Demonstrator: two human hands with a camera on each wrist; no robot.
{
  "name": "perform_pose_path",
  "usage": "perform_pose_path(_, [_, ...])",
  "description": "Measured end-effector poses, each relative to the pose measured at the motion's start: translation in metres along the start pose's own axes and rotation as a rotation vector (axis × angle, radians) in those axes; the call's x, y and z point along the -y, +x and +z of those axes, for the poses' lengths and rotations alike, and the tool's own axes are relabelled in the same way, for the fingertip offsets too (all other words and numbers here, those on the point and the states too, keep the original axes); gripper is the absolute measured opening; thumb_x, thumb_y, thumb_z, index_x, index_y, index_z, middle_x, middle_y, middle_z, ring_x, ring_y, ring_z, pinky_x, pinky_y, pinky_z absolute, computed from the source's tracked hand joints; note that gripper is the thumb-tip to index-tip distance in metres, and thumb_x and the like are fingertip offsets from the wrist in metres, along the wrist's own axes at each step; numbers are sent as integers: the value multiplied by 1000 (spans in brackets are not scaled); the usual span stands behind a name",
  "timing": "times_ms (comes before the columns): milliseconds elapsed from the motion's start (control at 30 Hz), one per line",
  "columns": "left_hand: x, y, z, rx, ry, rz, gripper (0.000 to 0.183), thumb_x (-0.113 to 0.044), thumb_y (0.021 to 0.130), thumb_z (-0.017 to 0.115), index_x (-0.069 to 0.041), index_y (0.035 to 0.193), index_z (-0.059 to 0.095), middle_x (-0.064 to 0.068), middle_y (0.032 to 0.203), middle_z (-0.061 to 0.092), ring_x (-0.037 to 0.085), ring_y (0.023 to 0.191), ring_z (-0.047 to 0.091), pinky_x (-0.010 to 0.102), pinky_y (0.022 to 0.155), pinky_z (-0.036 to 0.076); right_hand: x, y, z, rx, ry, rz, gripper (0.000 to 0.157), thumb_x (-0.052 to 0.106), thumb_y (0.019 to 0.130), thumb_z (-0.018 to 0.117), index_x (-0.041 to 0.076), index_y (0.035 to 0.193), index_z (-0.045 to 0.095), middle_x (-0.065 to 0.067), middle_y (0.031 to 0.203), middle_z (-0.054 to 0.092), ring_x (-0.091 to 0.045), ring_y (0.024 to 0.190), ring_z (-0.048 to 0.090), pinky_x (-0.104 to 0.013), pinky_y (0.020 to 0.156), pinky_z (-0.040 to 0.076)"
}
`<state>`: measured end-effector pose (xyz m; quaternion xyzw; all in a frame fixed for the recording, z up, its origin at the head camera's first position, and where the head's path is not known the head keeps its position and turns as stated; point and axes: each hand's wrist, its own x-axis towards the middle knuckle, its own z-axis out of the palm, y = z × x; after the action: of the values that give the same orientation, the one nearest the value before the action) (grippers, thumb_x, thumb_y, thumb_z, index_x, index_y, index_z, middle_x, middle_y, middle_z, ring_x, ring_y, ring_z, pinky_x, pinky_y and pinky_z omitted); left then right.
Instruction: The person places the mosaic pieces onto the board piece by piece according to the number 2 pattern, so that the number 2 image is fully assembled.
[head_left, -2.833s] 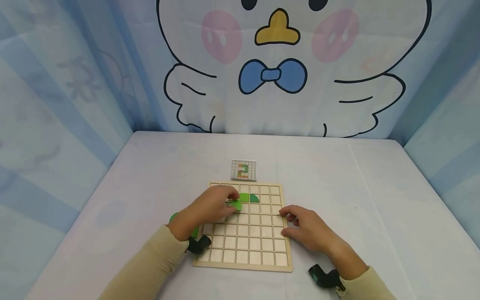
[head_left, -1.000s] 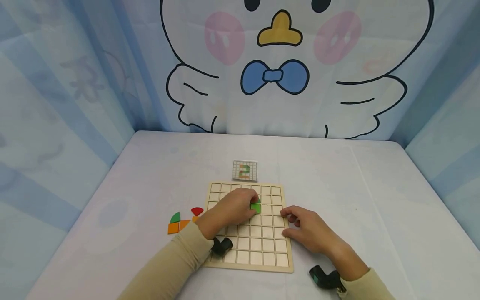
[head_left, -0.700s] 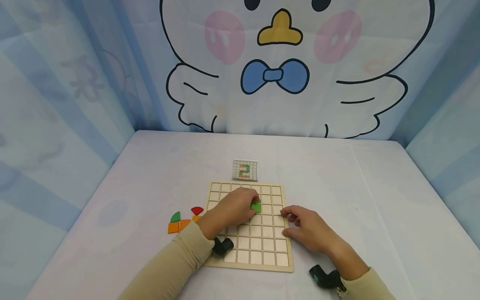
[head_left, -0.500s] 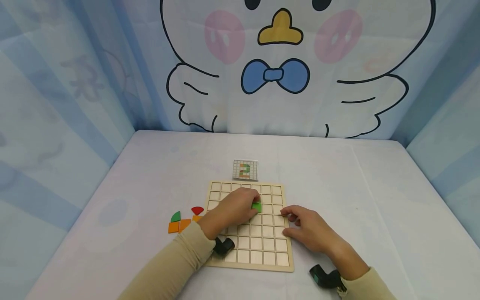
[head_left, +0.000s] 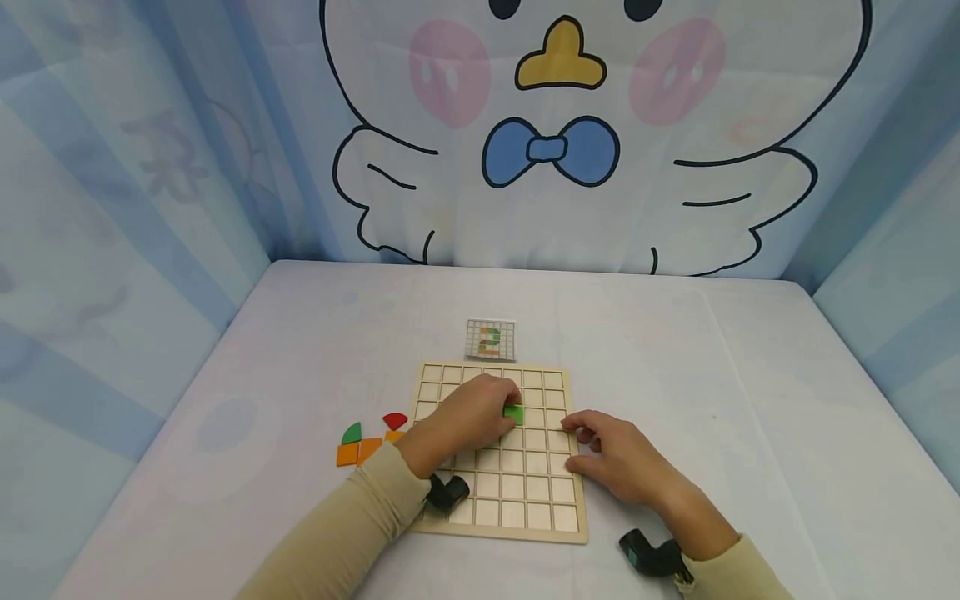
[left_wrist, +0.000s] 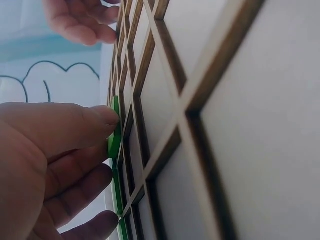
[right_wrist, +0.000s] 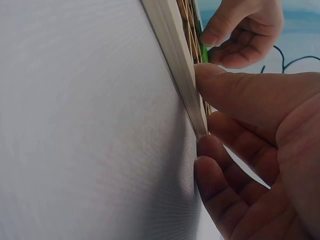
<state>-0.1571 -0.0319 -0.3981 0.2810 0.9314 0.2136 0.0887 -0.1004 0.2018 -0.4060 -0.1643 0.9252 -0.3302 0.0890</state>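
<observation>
My left hand (head_left: 471,412) pinches a light-green square tile (head_left: 513,415) between thumb and fingers, over the upper middle of the wooden grid board (head_left: 498,531). In the left wrist view that square tile (left_wrist: 114,142) looks tilted against the grid ridges. More green pieces (left_wrist: 117,190) sit in cells beneath the fingers there; the hand hides them from the head view. My right hand (head_left: 618,458) rests thumb and fingertips on the board's right edge, its fingers loosely bent. From the right wrist, the thumb (right_wrist: 220,82) lies on top of the frame.
Left of the board lie loose tiles: a green quarter-round (head_left: 351,433), a red quarter-round (head_left: 394,421) and several orange pieces (head_left: 347,455), partly behind the left forearm. A small pattern card (head_left: 490,340) showing a gridded figure sits beyond the board on the white table (head_left: 675,358).
Carrying the light-green square, my left hand has moved right across the board, covering green tiles seen earlier and uncovering loose ones at left. Since about a second ago, both hands have barely moved.
</observation>
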Motion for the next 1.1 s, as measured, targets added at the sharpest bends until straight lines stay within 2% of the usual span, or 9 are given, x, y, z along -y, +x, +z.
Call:
perform_pose_path(300, [3, 1, 1, 20, -35, -12, 18, -15, 92, 72, -9, 110, 70, 0, 104, 69, 15, 97, 60, 30, 86, 51, 0, 0, -1, 0, -3, -10, 41, 16, 85, 79, 8, 123, 65, 3, 109, 65, -15, 91, 57, -41, 81, 49])
perform_pose_path(533, [7, -1, -2, 33, -127, -15, 25, -13, 92, 71, -9, 116, 69, 1, 111, 70, 17, 106, 62, 31, 91, 50, 1, 1, 0, 4, -4, 12, 41, 16, 85, 79, 9, 123, 64, 3, 107, 64, -15, 91, 57, -41, 82, 49])
perform_pose_path(833, [11, -10, -19, 20, -232, 17, 42, -22, 91, 76, -10, 130, 65, 2, 128, 66, 21, 122, 58, 38, 100, 47, 2, 1, 0, 7, 1, 28, 40, 17, 86, 79, 9, 123, 65, 3, 107, 64, -15, 91, 57, -41, 83, 49])
perform_pose_path(1100, [22, -26, -32, 0, -290, 12, 51, -28, 92, 75, -10, 137, 61, 5, 138, 59, 27, 131, 51, 47, 104, 44, 3, 1, 0, 9, 3, 46, 41, 17, 86, 79, 10, 123, 65, 3, 107, 64, -15, 91, 56, -41, 83, 48])
